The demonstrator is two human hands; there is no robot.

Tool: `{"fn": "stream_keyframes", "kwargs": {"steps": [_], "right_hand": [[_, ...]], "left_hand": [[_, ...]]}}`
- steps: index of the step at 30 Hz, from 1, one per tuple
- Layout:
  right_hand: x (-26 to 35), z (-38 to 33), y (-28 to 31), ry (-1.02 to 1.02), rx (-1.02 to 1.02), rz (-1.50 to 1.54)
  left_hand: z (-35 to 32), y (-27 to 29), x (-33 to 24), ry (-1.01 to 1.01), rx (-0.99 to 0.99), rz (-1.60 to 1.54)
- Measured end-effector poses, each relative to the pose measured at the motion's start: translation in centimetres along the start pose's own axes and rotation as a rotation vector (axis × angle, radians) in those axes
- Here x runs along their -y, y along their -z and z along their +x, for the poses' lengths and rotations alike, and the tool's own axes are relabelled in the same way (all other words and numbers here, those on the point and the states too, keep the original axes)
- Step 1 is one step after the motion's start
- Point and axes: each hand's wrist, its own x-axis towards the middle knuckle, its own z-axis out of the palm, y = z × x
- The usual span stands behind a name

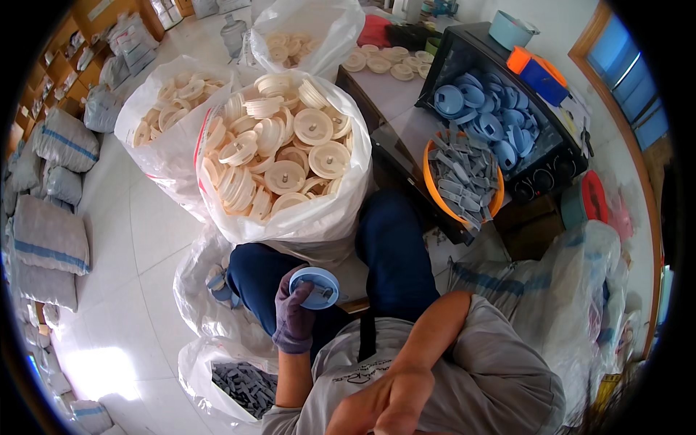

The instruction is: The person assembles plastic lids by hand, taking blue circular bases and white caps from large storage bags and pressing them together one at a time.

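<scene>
Blue lid (312, 281) sat in the gloved left hand (293, 312), whose fingers were clamped on its left rim, with the hollow facing up and a small grey part (325, 293) showing inside. The bare right hand (391, 406) was well apart from it, to the right and nearer the body; its fingertips ran out of view, so whether they were together or spread could not be told. Beyond the left hand stood a white bag (290, 230) of cream discs (284, 177); farther off to its right were an orange bowl (427, 177) of grey clips (464, 177) and a black oven (576, 161) full of more blue lids (490, 125). Good handling here likely called for a light, level hold at the rim, leaving the middle uncovered; tilting could have spilled the grey part if it was loose, and a hard squeeze might have bent the wall.
</scene>
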Motion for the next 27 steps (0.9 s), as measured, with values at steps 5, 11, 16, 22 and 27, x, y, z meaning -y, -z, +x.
{"fn": "stream_keyframes", "kwargs": {"steps": [5, 11, 16, 22, 27], "right_hand": [[1.5, -2.4, 2.2, 0.077, -0.473, 0.132], [2.0, -5.6, 6.7, 0.146, -0.918, 0.02], [1.2, -4.2, 3.9, -0.061, -0.765, 0.073], [-2.5, -0.9, -0.6, 0.058, -0.109, 0.152], [2.4, 1.0, -1.1, -0.188, -0.191, 0.008]], "left_hand": [[-0.5, -1.7, -2.3, 0.202, -0.135, 0.175], [-0.3, -1.0, -1.4, 0.194, -0.029, 0.005], [-0.5, -0.4, -0.7, 0.148, -0.017, -0.027], [-0.8, 0.0, 0.6, 0.02, -0.044, 0.011], [-0.7, 0.2, 0.8, 0.056, -0.031, 0.005]]}}
